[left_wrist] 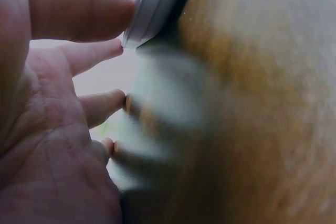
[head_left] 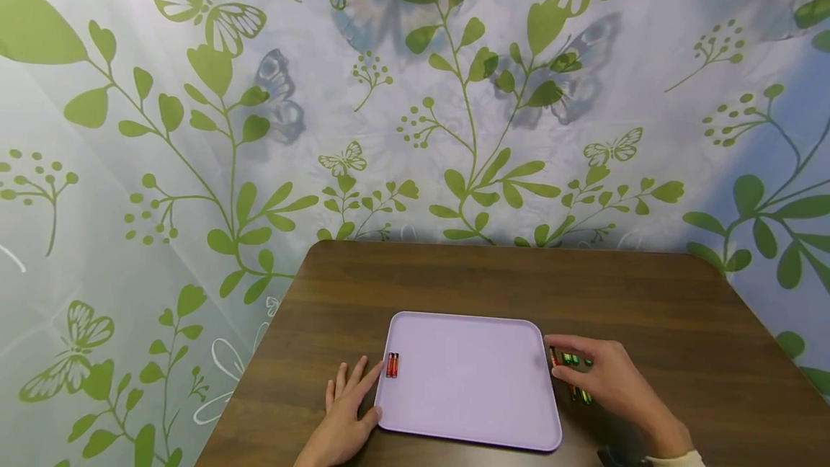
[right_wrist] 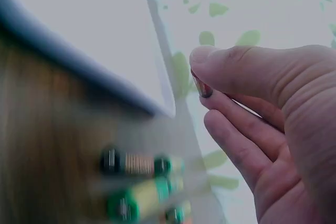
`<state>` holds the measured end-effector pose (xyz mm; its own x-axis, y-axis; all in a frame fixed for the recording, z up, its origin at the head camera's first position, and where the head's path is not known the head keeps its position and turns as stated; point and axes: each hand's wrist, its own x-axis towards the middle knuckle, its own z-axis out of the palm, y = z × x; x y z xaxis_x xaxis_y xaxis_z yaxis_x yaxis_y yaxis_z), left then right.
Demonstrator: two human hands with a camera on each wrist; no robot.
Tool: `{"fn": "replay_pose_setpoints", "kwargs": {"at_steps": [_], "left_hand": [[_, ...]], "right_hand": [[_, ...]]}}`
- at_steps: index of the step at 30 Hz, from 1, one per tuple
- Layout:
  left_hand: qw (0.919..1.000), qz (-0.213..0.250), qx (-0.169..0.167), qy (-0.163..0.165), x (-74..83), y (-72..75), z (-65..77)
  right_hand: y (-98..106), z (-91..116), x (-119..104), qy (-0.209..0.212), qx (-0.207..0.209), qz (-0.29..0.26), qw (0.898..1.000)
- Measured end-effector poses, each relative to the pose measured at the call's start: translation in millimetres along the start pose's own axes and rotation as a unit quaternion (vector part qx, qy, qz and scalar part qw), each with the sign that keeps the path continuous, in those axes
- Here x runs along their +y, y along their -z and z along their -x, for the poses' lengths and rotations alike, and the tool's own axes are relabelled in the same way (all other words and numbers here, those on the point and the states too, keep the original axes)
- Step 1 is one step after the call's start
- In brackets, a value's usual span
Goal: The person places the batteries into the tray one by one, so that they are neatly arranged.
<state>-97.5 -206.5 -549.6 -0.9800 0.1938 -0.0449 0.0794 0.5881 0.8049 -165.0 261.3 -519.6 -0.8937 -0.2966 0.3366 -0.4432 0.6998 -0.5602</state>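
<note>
A light purple tray (head_left: 470,380) lies on the wooden table, with two red batteries (head_left: 392,365) side by side near its left edge. My left hand (head_left: 346,413) is beside that edge, its fingers spread and its thumb and index fingertip touching the rim (left_wrist: 152,11). Just off the tray's right edge, my right hand (head_left: 609,377) pinches a red battery (right_wrist: 202,85) between thumb and fingers. Most of that battery is hidden by the thumb in the right wrist view. Several green batteries (right_wrist: 139,200) lie on the table under the right hand, which partly covers them in the head view.
The brown table (head_left: 506,276) has rounded far corners and extends behind and to both sides of the tray. A curtain (head_left: 402,128) printed with green leaves and butterflies hangs right behind the table. A dark item (head_left: 612,457), cut off by the frame, sits by the right wrist.
</note>
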Motion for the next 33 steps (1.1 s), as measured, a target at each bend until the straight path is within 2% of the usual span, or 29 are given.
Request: {"fn": "replay_pose_setpoints", "kwargs": {"at_steps": [8,16,25,33], "left_hand": [[1.0000,-0.002,0.002,0.003,-1.2,-0.4,0.9],[1.0000,-0.001,-0.001,0.004,-1.0,-0.1,1.6],[1.0000,-0.002,0.000,0.000,-1.5,0.1,1.4],[1.0000,-0.003,-0.001,0.000,-1.3,0.3,0.9]], "right_hand": [[-24.1,-31.9,-26.4,0.029,0.001,-0.031,0.999],[-41.1,-59.7,-57.0,0.032,-0.015,-0.080,0.996],[-66.2,-79.4,-82.8,0.018,-0.057,-0.144,0.988],[-101.0,-85.5,-101.3,0.038,-0.078,-0.177,0.980]]}}
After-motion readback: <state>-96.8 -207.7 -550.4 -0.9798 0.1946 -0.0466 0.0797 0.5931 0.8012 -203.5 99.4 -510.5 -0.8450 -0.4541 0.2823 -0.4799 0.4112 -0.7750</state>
